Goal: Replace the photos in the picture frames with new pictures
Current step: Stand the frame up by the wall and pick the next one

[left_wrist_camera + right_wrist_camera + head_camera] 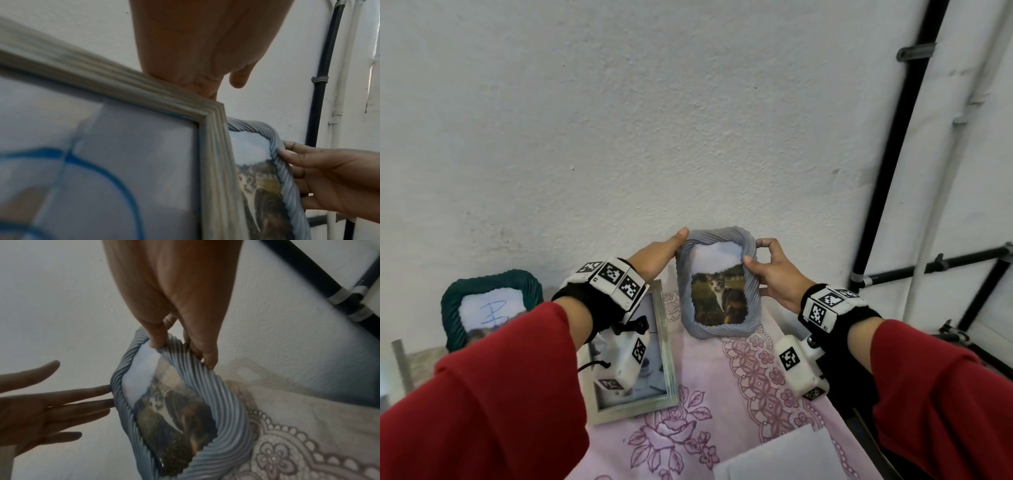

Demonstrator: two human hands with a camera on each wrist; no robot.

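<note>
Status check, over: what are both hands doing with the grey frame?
Right hand pinches grey frame at its right edge. Left hand open, straight fingers against its left edge. Frame upright on tablecloth. Nothing blocking.

left grip (pixel 657 257): fingers straight | right grip (pixel 774 270): thumb and fingers pinching

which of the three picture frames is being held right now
The grey ribbed frame with the cat photo, held by both hands; the green one and silver one aren't.

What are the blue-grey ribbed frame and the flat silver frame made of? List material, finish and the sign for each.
Blue-grey frame: probably moulded plastic or resin, matte; uniform twisted ridges. Silver frame: likely painted wood or plastic, brushed silver with worn patches; mitred corner, stepped moulding.
</note>
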